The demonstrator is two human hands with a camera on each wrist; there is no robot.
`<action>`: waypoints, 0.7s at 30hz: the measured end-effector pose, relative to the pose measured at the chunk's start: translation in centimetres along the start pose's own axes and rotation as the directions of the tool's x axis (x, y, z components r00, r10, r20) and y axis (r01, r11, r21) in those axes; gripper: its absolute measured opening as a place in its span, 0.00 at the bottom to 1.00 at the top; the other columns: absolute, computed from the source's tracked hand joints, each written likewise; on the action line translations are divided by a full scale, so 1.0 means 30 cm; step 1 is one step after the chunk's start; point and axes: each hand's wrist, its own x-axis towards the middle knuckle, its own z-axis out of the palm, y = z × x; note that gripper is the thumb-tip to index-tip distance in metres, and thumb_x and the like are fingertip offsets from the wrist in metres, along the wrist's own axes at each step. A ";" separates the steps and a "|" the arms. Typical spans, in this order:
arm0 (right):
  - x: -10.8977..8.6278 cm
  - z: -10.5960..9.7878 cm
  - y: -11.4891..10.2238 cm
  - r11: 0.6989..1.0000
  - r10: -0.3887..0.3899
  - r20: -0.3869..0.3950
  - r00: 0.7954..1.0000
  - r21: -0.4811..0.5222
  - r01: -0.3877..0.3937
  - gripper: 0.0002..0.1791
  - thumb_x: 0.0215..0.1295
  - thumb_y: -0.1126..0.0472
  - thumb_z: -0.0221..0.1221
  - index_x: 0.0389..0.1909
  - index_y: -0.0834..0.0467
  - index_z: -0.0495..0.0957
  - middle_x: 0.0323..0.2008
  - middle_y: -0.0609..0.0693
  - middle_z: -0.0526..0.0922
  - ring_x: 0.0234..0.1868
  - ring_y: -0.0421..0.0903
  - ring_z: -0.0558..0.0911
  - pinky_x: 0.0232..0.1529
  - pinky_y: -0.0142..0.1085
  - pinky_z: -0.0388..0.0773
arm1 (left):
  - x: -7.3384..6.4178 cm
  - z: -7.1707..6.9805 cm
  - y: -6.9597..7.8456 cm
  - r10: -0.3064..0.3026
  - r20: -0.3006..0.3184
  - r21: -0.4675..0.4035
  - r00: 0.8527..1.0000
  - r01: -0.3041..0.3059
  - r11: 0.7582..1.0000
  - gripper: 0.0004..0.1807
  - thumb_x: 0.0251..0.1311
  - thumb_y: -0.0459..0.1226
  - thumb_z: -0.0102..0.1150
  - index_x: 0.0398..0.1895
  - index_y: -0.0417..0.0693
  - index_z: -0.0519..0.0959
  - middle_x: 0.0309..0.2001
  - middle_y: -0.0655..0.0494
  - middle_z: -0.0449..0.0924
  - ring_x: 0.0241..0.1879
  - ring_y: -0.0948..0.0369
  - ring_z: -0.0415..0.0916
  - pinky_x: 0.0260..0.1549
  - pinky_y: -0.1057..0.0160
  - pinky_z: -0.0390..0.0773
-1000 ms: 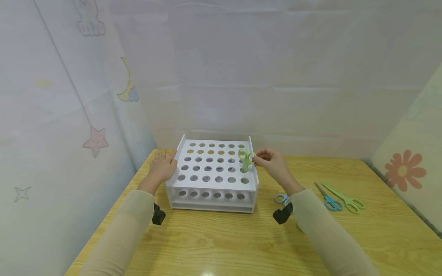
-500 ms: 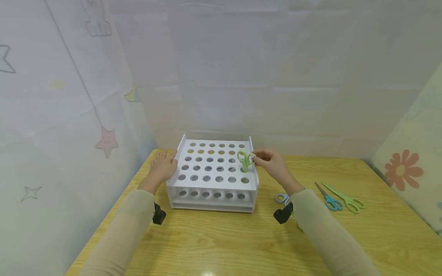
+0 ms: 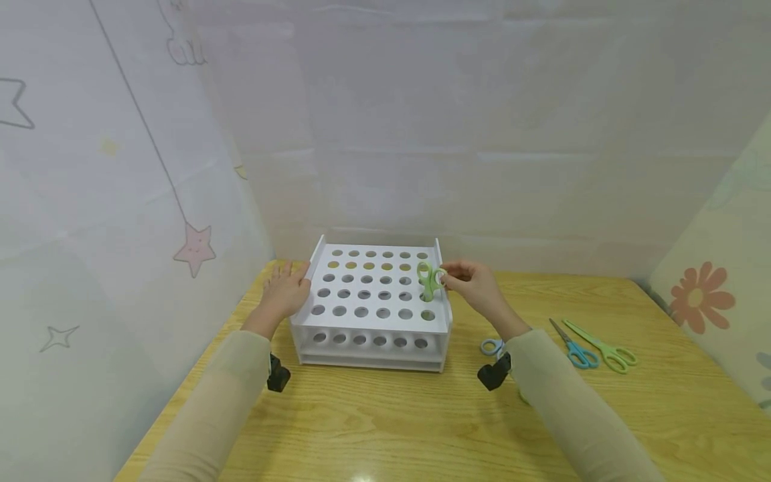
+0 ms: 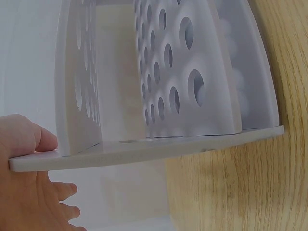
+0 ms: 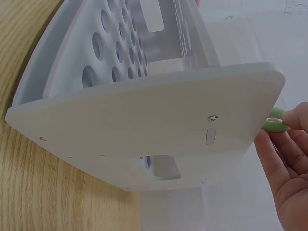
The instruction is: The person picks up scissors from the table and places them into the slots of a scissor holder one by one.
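A white rack (image 3: 372,323) with rows of round holes stands on the table between both hands. My left hand (image 3: 283,291) holds its left side panel; in the left wrist view the thumb lies on one face of that panel (image 4: 144,153) and the fingers on the other. At the right edge, my right hand (image 3: 478,288) pinches one handle loop of green scissors (image 3: 430,284). These scissors stand handles up in a right-hand hole, their blades mostly hidden in the rack. The right wrist view shows the green loop (image 5: 275,127) between thumb and fingers, beyond the right panel (image 5: 144,125).
Blue scissors (image 3: 578,350) and another green pair (image 3: 608,350) lie on the wooden table (image 3: 373,428) at the right. A light blue handle loop (image 3: 483,349) and a bit of green (image 3: 523,397) show beside the right sleeve. A pale cloth (image 3: 391,134) hangs behind the table.
The green scissors dip and tip slightly in the hole while my right hand stays on the loop. My left hand and the rack keep their place.
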 end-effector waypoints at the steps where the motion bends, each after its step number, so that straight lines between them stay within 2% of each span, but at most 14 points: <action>1: 0.000 0.000 0.001 1.000 0.001 -0.001 1.000 0.002 -0.001 0.14 0.61 0.64 0.59 0.45 0.67 0.78 0.35 0.58 0.81 0.34 0.49 0.80 0.36 0.33 0.79 | 0.001 0.001 0.000 0.000 0.002 -0.002 1.000 0.000 1.000 0.30 0.67 0.44 0.24 0.72 0.49 0.48 0.70 0.35 0.34 0.67 0.38 0.25 0.60 0.39 0.29; 10: 0.004 0.002 -0.002 1.000 0.024 -0.006 1.000 -0.004 -0.024 0.14 0.61 0.61 0.60 0.43 0.67 0.78 0.36 0.58 0.82 0.36 0.51 0.81 0.37 0.34 0.79 | 0.001 0.000 0.003 -0.005 0.004 0.001 1.000 0.005 1.000 0.29 0.67 0.44 0.24 0.72 0.49 0.48 0.70 0.35 0.34 0.66 0.38 0.25 0.60 0.39 0.29; 21: -0.003 0.007 -0.002 0.991 -0.011 -0.044 0.999 -0.136 0.005 0.10 0.59 0.59 0.61 0.37 0.62 0.81 0.33 0.52 0.84 0.38 0.49 0.79 0.37 0.39 0.75 | -0.005 -0.001 0.007 -0.011 0.006 -0.004 1.000 0.011 1.000 0.30 0.67 0.43 0.24 0.72 0.49 0.48 0.70 0.35 0.34 0.66 0.38 0.25 0.60 0.39 0.29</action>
